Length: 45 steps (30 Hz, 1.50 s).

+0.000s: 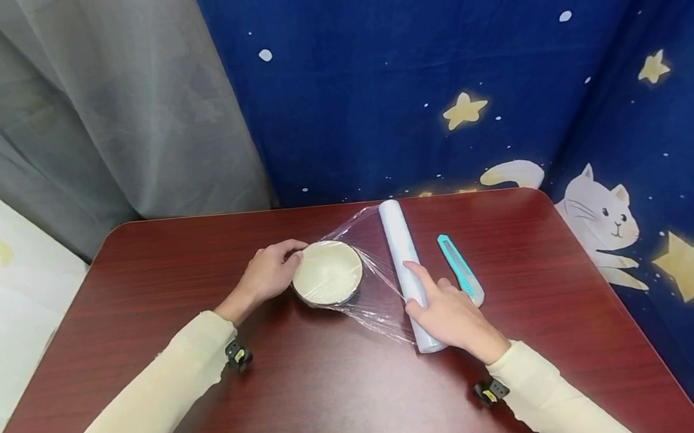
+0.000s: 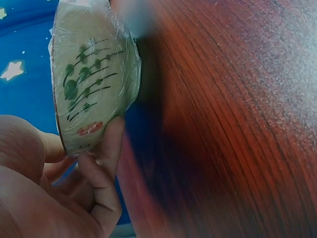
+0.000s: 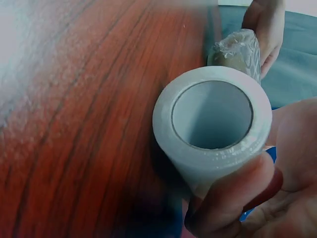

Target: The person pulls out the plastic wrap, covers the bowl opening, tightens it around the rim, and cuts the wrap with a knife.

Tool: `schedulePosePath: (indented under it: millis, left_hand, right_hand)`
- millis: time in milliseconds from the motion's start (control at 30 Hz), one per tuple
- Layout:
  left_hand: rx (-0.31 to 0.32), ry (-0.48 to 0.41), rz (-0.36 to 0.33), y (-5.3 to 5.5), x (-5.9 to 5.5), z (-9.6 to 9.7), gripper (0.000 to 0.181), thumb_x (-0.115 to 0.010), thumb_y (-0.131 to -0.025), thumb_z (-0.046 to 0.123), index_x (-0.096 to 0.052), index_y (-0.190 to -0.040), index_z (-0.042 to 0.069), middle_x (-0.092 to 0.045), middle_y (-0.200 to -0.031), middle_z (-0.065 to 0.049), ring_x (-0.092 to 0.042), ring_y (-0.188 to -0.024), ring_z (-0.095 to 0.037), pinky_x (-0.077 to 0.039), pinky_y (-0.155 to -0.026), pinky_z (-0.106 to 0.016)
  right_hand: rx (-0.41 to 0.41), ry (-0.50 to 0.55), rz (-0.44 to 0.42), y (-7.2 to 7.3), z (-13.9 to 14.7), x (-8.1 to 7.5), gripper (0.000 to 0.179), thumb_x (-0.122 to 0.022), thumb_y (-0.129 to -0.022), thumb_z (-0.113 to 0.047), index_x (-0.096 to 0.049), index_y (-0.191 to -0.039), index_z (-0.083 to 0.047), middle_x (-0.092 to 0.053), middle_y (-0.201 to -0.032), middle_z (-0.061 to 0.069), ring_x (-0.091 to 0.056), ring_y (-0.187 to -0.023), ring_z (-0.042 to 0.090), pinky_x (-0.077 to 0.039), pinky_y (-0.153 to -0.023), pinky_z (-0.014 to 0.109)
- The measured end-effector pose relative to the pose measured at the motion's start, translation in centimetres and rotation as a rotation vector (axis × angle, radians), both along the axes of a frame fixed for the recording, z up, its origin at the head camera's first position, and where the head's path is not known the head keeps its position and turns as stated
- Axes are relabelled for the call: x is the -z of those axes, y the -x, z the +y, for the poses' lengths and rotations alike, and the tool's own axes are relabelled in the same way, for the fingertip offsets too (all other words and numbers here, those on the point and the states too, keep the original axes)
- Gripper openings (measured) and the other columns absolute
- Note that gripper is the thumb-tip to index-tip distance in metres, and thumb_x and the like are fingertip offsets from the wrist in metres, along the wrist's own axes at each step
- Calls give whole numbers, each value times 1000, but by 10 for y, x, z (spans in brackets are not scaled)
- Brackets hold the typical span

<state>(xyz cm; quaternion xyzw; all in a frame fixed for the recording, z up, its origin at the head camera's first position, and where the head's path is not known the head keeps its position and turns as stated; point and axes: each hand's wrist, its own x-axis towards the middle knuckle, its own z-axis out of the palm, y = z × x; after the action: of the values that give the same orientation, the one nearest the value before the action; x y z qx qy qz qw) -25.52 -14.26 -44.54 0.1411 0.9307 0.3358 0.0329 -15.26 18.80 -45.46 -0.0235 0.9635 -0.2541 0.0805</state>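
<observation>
Reaches in with 2 cream sleeves (image 1: 150,399) from the lower corners of the frame, above a dark red table (image 1: 317,417). Grips the lower half of a cling film roll (image 1: 399,239) with the right hand (image 1: 452,311), just right of center. Clasps the left edge of a leaf-patterned bowl (image 1: 327,273) with the left hand (image 1: 269,274), just left of center. Has the roll to the right of the bowl, with its long axis running up the frame and leaning slightly left, and with stretched film (image 1: 378,315) bridging sideways between the 2. Holds the hands apart, with the right nearer the turquoise utility knife (image 1: 460,269). Ends at a gray curtain (image 1: 120,113), upper left, and a star-printed blue curtain (image 1: 369,66), upper right.
</observation>
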Motion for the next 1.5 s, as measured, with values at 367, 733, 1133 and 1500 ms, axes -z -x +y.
schedulePosePath:
  millis: [367,733,1133,1500]
  left_hand:
    - [1,13,6,1,1,4,36,-54,-114,21,-74,-141,9,-75,-136,-17,-70,-122,-36,-53,-102,-60]
    - [13,29,23,2,4,4,35,-55,-114,21,-75,-140,11,-76,-132,-16,-71,-118,-33,-55,-97,-59]
    - [13,58,52,3,3,-1,34,-56,-113,21,-76,-139,12,-77,-130,-15,-72,-116,-35,-55,-94,-61]
    - [14,14,21,0,1,-5,34,-55,-114,22,-75,-139,9,-76,-133,-16,-71,-123,-36,-54,-103,-59]
  right_hand:
    - [-22,-14,-23,-2,0,-3,75,-59,-101,-34,-35,-172,-27,-57,-100,18,-58,-69,28,-49,-59,44]
    - [-56,-59,1,-2,3,-2,72,-62,-102,-34,-40,-170,-26,-59,-95,18,-59,-79,29,-49,-60,43]
    - [-100,37,-52,-3,14,4,64,-58,-110,-43,-40,-171,-32,-63,-105,12,-63,-90,25,-53,-63,40]
    - [-131,98,-68,-2,24,-4,60,-56,-112,-34,-42,-171,-31,-63,-116,15,-58,-77,20,-52,-56,37]
